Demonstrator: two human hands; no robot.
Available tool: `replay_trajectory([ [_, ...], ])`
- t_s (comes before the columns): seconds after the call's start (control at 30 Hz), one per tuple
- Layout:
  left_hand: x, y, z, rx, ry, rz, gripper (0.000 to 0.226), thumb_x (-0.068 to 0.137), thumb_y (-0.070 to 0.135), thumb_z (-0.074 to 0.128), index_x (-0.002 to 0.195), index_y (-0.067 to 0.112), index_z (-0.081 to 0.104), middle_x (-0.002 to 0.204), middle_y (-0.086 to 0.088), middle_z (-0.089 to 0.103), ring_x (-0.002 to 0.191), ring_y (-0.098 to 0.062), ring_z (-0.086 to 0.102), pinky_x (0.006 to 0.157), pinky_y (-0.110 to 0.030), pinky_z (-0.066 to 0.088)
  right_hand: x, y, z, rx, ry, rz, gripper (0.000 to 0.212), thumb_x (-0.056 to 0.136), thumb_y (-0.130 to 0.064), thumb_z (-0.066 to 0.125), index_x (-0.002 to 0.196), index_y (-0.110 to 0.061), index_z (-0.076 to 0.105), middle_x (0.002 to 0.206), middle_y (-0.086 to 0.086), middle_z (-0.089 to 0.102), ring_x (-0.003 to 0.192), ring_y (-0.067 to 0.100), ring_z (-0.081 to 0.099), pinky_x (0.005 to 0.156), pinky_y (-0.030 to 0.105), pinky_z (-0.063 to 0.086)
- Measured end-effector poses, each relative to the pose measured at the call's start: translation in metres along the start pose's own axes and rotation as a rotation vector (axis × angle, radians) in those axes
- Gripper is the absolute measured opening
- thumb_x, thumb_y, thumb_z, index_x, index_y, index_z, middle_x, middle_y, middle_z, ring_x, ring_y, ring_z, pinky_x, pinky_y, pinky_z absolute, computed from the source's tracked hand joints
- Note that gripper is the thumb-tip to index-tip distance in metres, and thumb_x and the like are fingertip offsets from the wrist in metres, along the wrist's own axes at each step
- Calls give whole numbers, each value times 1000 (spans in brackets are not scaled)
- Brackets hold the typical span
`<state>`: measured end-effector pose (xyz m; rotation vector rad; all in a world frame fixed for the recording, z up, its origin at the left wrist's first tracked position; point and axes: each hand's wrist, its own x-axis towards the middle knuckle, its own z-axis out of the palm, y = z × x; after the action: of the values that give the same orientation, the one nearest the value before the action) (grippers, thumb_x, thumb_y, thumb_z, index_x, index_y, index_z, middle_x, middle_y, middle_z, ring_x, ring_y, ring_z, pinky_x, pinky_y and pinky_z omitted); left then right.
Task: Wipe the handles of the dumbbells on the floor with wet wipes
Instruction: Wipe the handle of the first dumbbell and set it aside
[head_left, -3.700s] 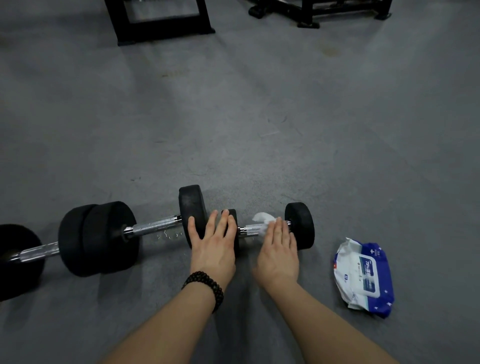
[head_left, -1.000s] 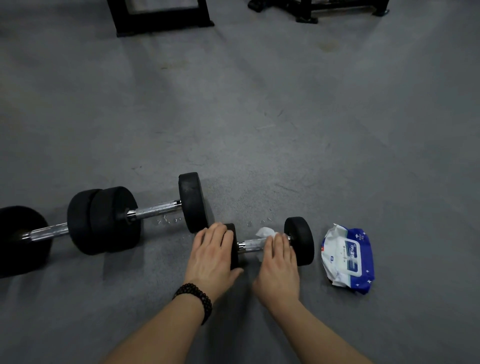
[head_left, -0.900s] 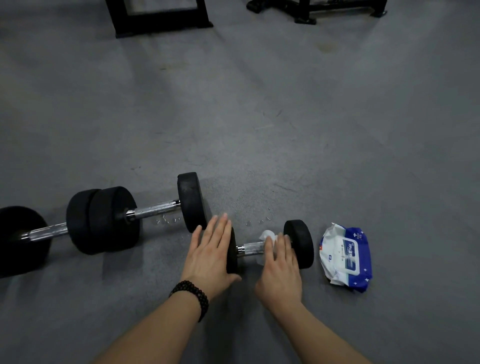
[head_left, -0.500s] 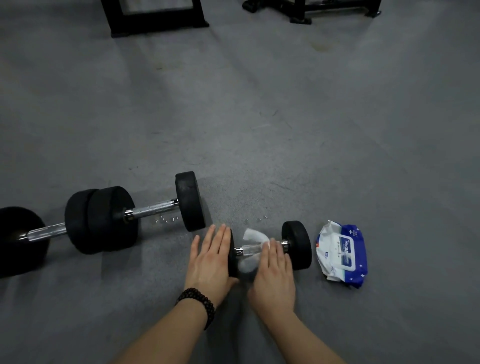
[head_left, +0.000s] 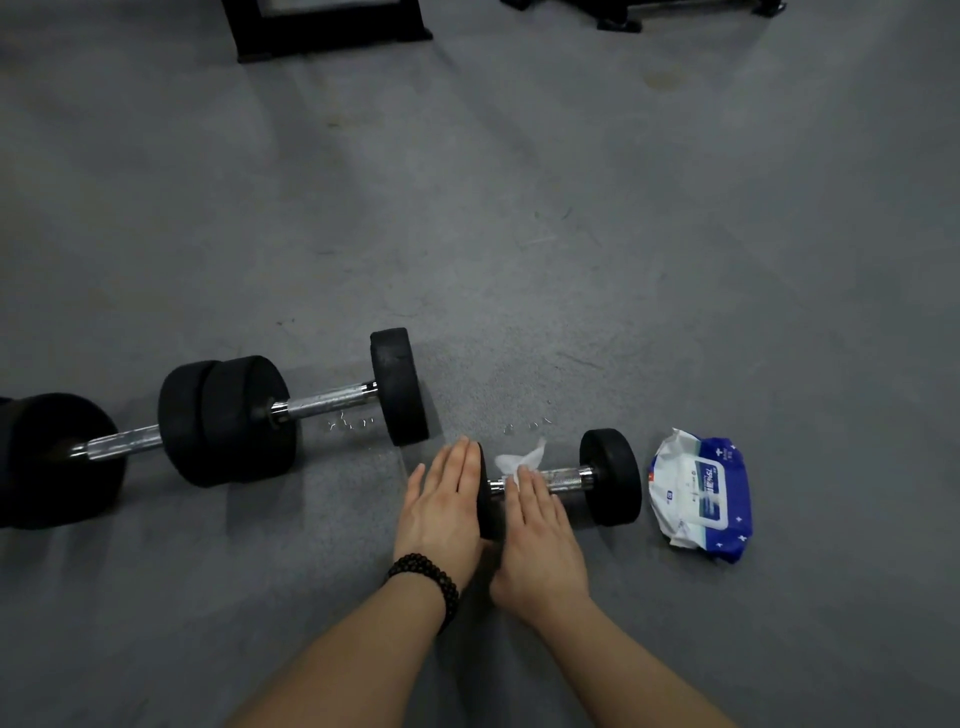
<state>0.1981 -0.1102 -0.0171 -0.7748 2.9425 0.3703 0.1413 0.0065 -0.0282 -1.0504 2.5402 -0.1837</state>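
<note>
A small black dumbbell (head_left: 610, 475) lies on the grey floor in front of me, its chrome handle (head_left: 569, 477) bare on the right half. My right hand (head_left: 540, 545) lies flat over the left half of the handle, pressing a white wet wipe (head_left: 519, 460) against it; a corner of the wipe sticks out beyond my fingertips. My left hand (head_left: 441, 512), fingers straight and together, rests against the dumbbell's left head. Two larger dumbbells lie to the left: one with a chrome bar (head_left: 327, 402), another (head_left: 62, 457) at the frame's left edge.
A blue and white pack of wet wipes (head_left: 698, 493) lies on the floor just right of the small dumbbell. Black equipment bases stand at the far top, one (head_left: 332, 31) at the centre left and one (head_left: 649, 13) at the right. Grey floor stretches between.
My right hand has slid left along the handle with the wipe, baring the handle's right half. Over the last seconds the small dumbbell came nearer to me, away from the larger one.
</note>
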Motion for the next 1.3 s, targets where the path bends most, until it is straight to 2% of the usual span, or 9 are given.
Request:
replay_trajectory([
  [0.1,4,2,-2,71,-7,-2,97,89,39,62,157,18,-4,164,4,1,151,-22,-11,122,-47,-6,3,1,-13,-7,-124,35,99,86,-35,55,155,-9,-12,161,7,-22,147,19,-24,121,40,-6],
  [0.2,2,5,-3,110,-2,-21,86,95,29,53,157,16,-5,165,1,1,151,-24,-14,121,-50,-8,4,-5,-21,-44,-185,48,103,86,-34,58,154,-9,-15,160,7,-25,146,20,-25,122,41,-4],
  [0.37,0,4,-7,102,-35,-14,98,89,32,63,156,16,-6,165,-1,0,152,-22,-11,121,-51,-8,5,-7,-34,-21,-296,59,102,87,-33,57,153,-8,-16,160,7,-27,147,21,-24,122,40,-3],
  [0.5,-1,6,-9,143,-59,-15,94,91,33,60,156,15,-6,165,-2,0,151,-23,-12,120,-52,-9,6,-8,-36,62,-349,77,99,88,-31,54,153,-7,-16,159,7,-28,146,21,-27,122,38,-4],
  [0.93,2,15,-9,226,-95,-66,112,81,55,68,156,14,-4,164,1,3,151,-24,-12,118,-55,-9,14,16,-31,5,-303,-42,98,88,-46,52,155,-12,-11,162,3,-22,148,17,-19,121,41,-5],
  [1.03,2,12,-8,218,-90,-58,115,80,55,70,156,14,-6,164,0,2,151,-24,-13,119,-56,-8,6,17,-30,-56,-224,-54,92,92,-45,46,155,-12,-11,162,3,-20,148,17,-19,121,42,-8],
  [1.13,3,8,-10,227,-75,-35,120,77,62,70,156,14,-6,164,1,2,151,-25,-13,118,-55,-10,-3,29,-21,-105,-48,71,87,92,-37,43,155,-6,-8,164,10,-13,150,21,-15,120,40,-8],
  [1.23,4,6,-8,217,-83,-17,120,77,62,70,156,14,-6,164,2,1,151,-26,-13,117,-55,-11,-5,30,-18,-49,-22,160,90,91,-41,44,154,-4,-9,163,12,-13,149,22,-16,121,40,-7],
  [1.3,4,7,-8,211,-76,-22,114,81,58,68,156,14,-7,165,2,0,151,-26,-14,118,-55,-10,0,16,-17,-26,-48,83,93,90,-42,48,155,-5,-8,163,11,-14,149,22,-18,121,41,-7],
])
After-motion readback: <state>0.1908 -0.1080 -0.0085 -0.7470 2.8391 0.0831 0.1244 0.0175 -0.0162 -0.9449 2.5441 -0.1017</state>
